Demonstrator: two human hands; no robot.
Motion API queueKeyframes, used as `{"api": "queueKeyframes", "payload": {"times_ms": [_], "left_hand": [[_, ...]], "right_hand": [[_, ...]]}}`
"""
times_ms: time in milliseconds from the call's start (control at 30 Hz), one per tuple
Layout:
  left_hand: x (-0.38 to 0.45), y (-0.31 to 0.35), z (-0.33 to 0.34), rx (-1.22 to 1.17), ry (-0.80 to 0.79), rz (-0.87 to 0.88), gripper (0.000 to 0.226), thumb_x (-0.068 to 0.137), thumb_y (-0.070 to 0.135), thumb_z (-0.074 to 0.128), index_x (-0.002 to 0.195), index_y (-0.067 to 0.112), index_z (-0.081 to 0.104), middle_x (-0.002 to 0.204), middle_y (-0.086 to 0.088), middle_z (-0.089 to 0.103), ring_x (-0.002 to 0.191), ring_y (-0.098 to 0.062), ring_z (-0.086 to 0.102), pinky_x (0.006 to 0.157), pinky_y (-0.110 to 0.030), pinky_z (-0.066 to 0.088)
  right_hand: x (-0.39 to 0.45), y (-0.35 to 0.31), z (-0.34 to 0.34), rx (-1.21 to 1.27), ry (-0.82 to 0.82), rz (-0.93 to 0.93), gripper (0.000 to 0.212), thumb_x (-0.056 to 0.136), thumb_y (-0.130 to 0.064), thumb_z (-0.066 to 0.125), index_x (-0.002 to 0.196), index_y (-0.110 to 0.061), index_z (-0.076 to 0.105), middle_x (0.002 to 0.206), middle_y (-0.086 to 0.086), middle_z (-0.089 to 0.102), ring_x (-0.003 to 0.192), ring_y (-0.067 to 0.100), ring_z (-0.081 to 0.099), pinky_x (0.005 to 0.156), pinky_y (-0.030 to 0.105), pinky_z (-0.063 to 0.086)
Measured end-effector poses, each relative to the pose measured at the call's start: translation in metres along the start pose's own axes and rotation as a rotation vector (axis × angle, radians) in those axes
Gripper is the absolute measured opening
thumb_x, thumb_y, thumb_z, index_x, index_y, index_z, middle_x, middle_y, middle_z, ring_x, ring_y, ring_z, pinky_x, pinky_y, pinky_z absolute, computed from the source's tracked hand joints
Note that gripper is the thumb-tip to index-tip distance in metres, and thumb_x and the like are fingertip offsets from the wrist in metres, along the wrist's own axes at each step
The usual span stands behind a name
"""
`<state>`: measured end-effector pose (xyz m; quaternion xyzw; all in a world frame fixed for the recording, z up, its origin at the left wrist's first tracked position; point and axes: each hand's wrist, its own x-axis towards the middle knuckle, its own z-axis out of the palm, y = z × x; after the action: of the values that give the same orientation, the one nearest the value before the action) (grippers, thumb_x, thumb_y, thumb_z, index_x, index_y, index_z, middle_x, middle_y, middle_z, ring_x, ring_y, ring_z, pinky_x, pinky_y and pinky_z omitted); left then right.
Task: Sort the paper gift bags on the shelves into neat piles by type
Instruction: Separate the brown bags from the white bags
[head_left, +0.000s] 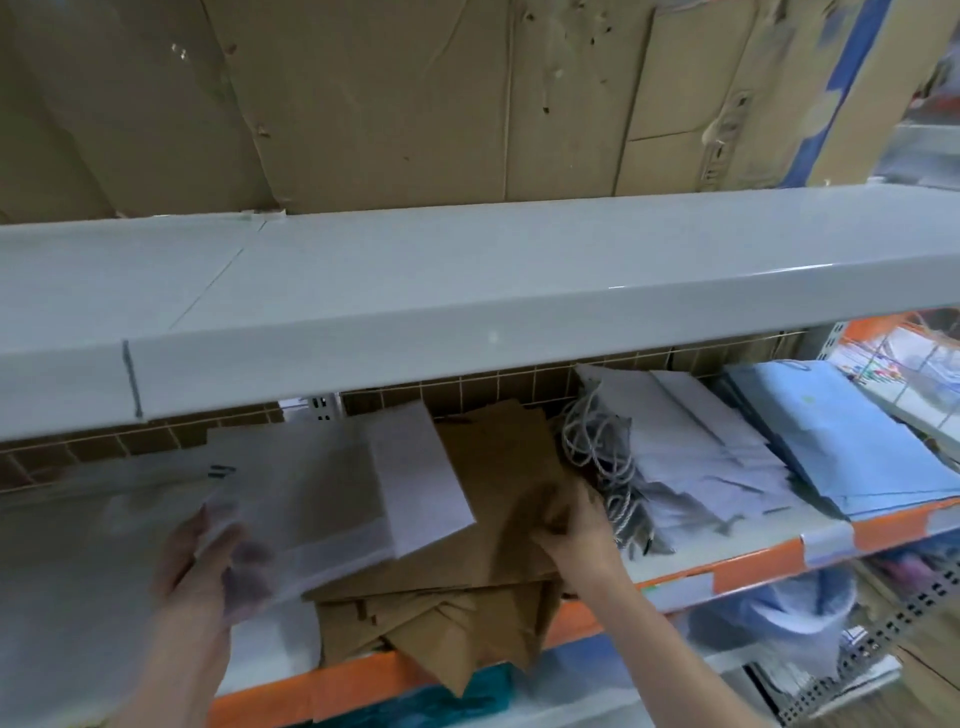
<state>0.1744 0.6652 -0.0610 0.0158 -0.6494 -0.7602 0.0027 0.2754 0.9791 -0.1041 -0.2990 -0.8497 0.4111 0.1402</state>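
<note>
Flat paper gift bags lie on a shelf (753, 558) with an orange front edge. My left hand (208, 561) holds a blurred stack of white bags (322, 499) at its lower left corner, lifted and tilted over the shelf. My right hand (576, 525) grips the top of a messy pile of brown kraft bags (498, 467); several of them hang over the shelf's front edge (457, 639). To the right lies a pile of white bags (696, 457) with tangled grey cord handles (597, 452). Further right is a pile of light blue bags (841, 441).
A white upper shelf (467, 291) juts out above the bags, with cardboard boxes (363, 98) on it. A wire grid backs the bag shelf. Patterned bags (904, 374) sit at far right. Below, a lower shelf holds plastic-wrapped goods (779, 618).
</note>
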Motion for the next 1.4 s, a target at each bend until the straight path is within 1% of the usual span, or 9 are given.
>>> {"api": "queueKeyframes", "payload": {"times_ms": [300, 433, 567, 733, 833, 1000, 1100, 1267, 1400], "left_hand": [[0.011, -0.008, 0.047, 0.023, 0.051, 0.014, 0.027, 0.094, 0.002, 0.049, 0.091, 0.026, 0.060, 0.058, 0.010, 0.068, 0.044, -0.001, 0.059, 0.036, -0.015, 0.042], [0.010, -0.012, 0.075, 0.013, 0.087, 0.036, 0.026, 0.094, -0.001, 0.048, 0.096, 0.022, 0.059, 0.075, 0.005, 0.065, 0.059, -0.005, 0.054, 0.047, -0.018, 0.039], [0.001, -0.016, 0.107, -0.001, 0.149, 0.046, 0.024, 0.094, 0.003, 0.050, 0.091, 0.024, 0.059, 0.058, 0.013, 0.061, 0.042, -0.001, 0.047, 0.036, -0.015, 0.033], [-0.020, -0.028, 0.173, -0.127, 0.268, 0.032, 0.022, 0.096, 0.001, 0.045, 0.109, 0.011, 0.060, 0.106, -0.007, 0.053, 0.084, -0.011, 0.058, 0.062, -0.021, 0.044], [-0.039, -0.036, 0.210, -0.226, 0.239, -0.070, 0.037, 0.098, 0.005, 0.045, 0.134, 0.002, 0.050, 0.117, -0.007, 0.059, 0.088, -0.009, 0.061, 0.055, -0.011, 0.052], [-0.060, -0.038, 0.265, -0.194, 0.190, -0.033, 0.030, 0.090, -0.001, 0.054, 0.114, 0.016, 0.062, 0.099, -0.002, 0.066, 0.067, -0.007, 0.070, 0.050, -0.018, 0.055], [-0.065, -0.038, 0.297, -0.209, 0.137, 0.002, 0.030, 0.089, -0.001, 0.055, 0.100, 0.026, 0.064, 0.096, 0.001, 0.067, 0.069, -0.009, 0.070, 0.049, -0.018, 0.053], [-0.062, -0.047, 0.345, -0.048, 0.040, 0.039, 0.039, 0.087, 0.004, 0.060, 0.121, 0.023, 0.062, 0.118, -0.005, 0.065, 0.101, -0.020, 0.064, 0.081, -0.039, 0.055], [-0.065, -0.057, 0.389, 0.144, -0.055, -0.008, 0.035, 0.085, 0.015, 0.066, 0.118, 0.023, 0.061, 0.108, -0.003, 0.068, 0.091, -0.020, 0.066, 0.064, -0.030, 0.053]], "right_hand": [[0.023, 0.020, -0.003, -0.582, -0.050, -0.241, 0.040, 0.094, -0.043, 0.045, 0.131, -0.030, 0.055, 0.130, -0.001, 0.048, 0.118, 0.026, 0.040, 0.100, 0.033, 0.035], [0.044, 0.015, -0.028, -0.482, -0.253, -0.264, 0.035, 0.099, -0.038, 0.040, 0.127, -0.030, 0.059, 0.129, 0.003, 0.054, 0.120, 0.026, 0.047, 0.099, 0.036, 0.042], [0.056, 0.018, -0.062, -0.415, -0.240, -0.352, 0.029, 0.098, -0.038, 0.041, 0.118, -0.031, 0.062, 0.113, 0.003, 0.065, 0.102, 0.025, 0.062, 0.080, 0.033, 0.051], [0.079, 0.040, -0.128, -0.304, -0.089, -0.500, 0.024, 0.095, -0.033, 0.050, 0.112, -0.029, 0.065, 0.110, -0.001, 0.063, 0.100, 0.022, 0.060, 0.073, 0.029, 0.046], [0.097, 0.063, -0.162, -0.271, -0.024, -0.483, 0.022, 0.095, -0.027, 0.053, 0.113, -0.025, 0.066, 0.109, 0.000, 0.064, 0.095, 0.021, 0.063, 0.070, 0.030, 0.046], [0.121, 0.108, -0.202, -0.193, 0.026, -0.351, 0.019, 0.093, -0.022, 0.055, 0.106, -0.021, 0.068, 0.105, 0.001, 0.065, 0.085, 0.020, 0.064, 0.069, 0.029, 0.047], [0.133, 0.135, -0.220, -0.201, -0.010, -0.275, 0.019, 0.093, -0.024, 0.052, 0.108, -0.023, 0.065, 0.107, -0.001, 0.064, 0.087, 0.017, 0.063, 0.068, 0.027, 0.045], [0.149, 0.166, -0.242, -0.213, -0.035, -0.183, 0.022, 0.092, -0.018, 0.052, 0.110, -0.020, 0.065, 0.112, 0.005, 0.063, 0.101, 0.025, 0.060, 0.080, 0.032, 0.049], [0.157, 0.181, -0.249, -0.249, -0.074, -0.159, 0.023, 0.095, -0.024, 0.048, 0.114, -0.022, 0.061, 0.118, 0.006, 0.061, 0.105, 0.027, 0.059, 0.080, 0.032, 0.047]]}}
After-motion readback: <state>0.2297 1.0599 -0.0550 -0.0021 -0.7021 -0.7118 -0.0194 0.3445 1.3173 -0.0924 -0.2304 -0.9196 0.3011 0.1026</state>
